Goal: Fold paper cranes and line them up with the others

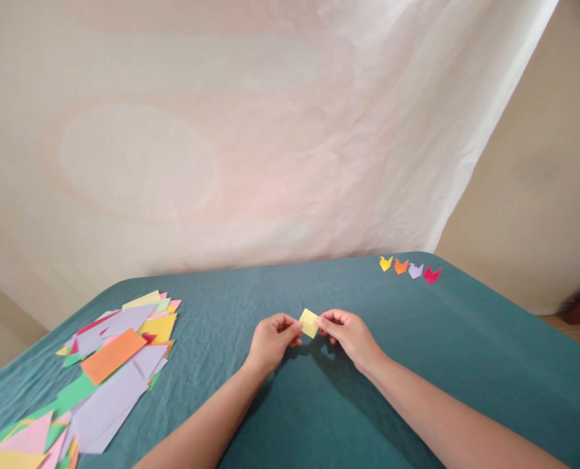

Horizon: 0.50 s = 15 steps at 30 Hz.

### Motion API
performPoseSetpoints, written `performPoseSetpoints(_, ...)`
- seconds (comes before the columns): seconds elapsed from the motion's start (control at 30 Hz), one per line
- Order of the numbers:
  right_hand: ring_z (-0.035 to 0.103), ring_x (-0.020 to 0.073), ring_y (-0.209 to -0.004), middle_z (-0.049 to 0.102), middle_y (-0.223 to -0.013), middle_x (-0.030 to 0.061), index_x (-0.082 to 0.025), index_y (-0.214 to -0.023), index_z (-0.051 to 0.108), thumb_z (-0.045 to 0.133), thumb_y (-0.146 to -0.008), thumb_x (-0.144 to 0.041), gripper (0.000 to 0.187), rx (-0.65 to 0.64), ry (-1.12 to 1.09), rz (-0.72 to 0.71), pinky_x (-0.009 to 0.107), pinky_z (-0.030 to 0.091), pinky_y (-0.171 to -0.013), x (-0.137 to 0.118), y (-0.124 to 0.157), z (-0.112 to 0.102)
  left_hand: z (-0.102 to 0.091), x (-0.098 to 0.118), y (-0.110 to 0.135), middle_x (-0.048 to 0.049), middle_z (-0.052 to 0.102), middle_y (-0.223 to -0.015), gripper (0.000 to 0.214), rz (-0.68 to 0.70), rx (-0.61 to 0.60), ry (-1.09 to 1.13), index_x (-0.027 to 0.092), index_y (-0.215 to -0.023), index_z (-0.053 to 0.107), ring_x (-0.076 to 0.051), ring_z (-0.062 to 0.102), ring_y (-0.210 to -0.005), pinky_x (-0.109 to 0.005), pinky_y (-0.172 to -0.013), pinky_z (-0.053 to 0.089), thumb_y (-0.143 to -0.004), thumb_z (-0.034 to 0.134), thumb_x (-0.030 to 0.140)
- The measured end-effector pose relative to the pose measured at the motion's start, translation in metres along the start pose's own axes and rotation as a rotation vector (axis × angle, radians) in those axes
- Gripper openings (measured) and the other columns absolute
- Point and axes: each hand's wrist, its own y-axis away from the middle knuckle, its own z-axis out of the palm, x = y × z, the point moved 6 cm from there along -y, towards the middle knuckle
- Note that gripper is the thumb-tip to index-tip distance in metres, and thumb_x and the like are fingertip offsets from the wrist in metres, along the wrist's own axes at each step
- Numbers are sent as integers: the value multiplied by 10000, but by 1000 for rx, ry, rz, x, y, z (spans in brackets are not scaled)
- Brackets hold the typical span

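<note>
A small pale-yellow folded paper square (309,323) is held up just above the green tablecloth, turned so that it looks like a diamond. My left hand (273,339) pinches its left corner between thumb and forefinger. On the opposite corner, my right hand (347,333) has the same kind of pinch. Both hands are closed on the paper, and its back side is hidden from me.
Loose coloured paper sheets (116,355) lie in a spread pile on the left of the green table (368,417). At the far right stand several small folded paper birds, among them an orange bird (401,267) and a red bird (432,275). A pale cloth (270,130) hangs behind.
</note>
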Motion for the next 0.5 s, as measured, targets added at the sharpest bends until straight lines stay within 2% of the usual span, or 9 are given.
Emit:
performPoseSetpoints(0.2, 534, 119, -556, 652, -685, 28, -144, -827, 663, 594, -775, -444, 312, -13, 10, -21, 219, 387, -502, -3, 0, 1, -4, 2, -1, -27, 640, -574, 255, 8, 34, -11, 127, -672, 622, -120, 579, -511, -228, -539, 455, -705, 670, 375)
performPoseSetpoints(0.3, 527, 118, -558, 645, -684, 22, -151, -826, 658, 587, -783, -433, 294, -9, 26, -25, 218, 385, -504, -5, 0, 0, -3, 4, 0, -39, 655, -627, 265, 27, 15, -22, 127, -715, 637, -136, 600, -565, -237, -564, 471, -745, 622, 389)
performPoseSetpoints(0.43, 511, 114, -548, 626, -657, 3, -161, -782, 654, 593, -780, -422, 268, -63, 92, -48, 215, 375, -507, -11, 2, 3, 0, 7, 3, -61, 689, -763, 307, 37, -44, -65, 144, -878, 672, -164, 620, -664, -229, -557, 462, -754, 603, 417)
performPoseSetpoints(0.5, 505, 111, -547, 614, -647, -6, -167, -770, 648, 600, -777, -416, 253, -84, 128, -80, 212, 376, -512, -16, 5, 5, 1, 8, 4, -54, 686, -746, 281, 41, -63, -134, 151, -835, 690, -161, 604, -648, -221, -543, 436, -717, 642, 402)
